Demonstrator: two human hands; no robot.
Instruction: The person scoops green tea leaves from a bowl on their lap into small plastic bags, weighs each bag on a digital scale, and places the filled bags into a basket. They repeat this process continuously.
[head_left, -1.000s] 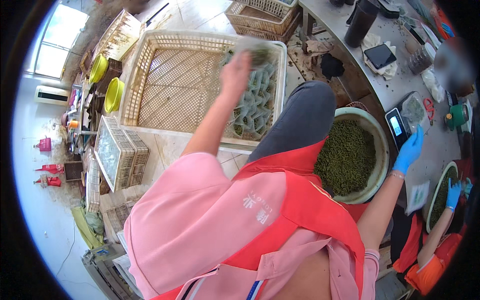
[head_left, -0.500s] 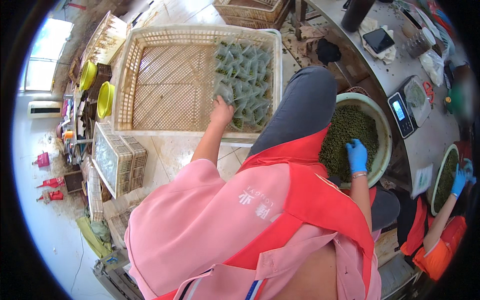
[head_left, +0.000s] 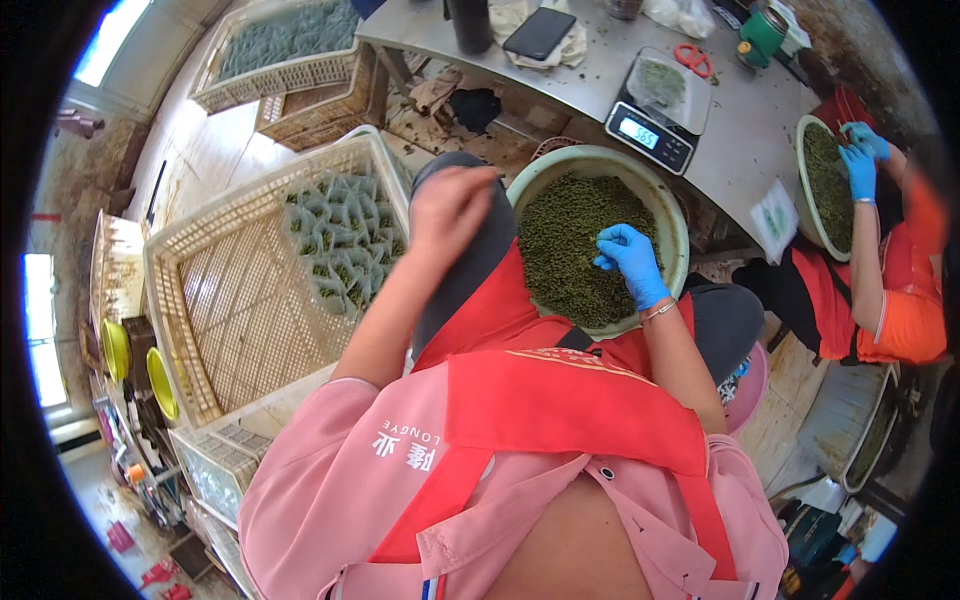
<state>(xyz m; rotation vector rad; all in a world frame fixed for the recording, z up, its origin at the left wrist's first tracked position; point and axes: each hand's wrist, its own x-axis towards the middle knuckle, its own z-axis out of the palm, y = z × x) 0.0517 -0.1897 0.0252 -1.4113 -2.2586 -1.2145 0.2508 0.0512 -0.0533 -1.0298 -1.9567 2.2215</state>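
Note:
My left hand (head_left: 455,215), bare and smeared by motion, is over my knee between the crate and the basin; its fingers are too blurred to read. To its left, a beige plastic crate (head_left: 215,393) holds rows of small clear bags (head_left: 340,235) with green contents in its right part. My right hand (head_left: 632,262), in a blue glove, is just above the small green berries (head_left: 575,225), which look like green peppercorns, in a pale green basin (head_left: 675,215). Its fingers are curled together; anything they hold is hidden.
A metal table (head_left: 560,85) carries a digital scale (head_left: 655,125) with a bag on its pan, red scissors (head_left: 693,60) and a phone (head_left: 540,33). A co-worker's blue-gloved hands (head_left: 862,165) are at another basin (head_left: 825,185). A filled crate (head_left: 280,50) stands at far left.
My left hand has left the bags in the crate and moved right, over my knee. My right hand stays at the basin, its fingers lifted and drawn together. The view has swung right.

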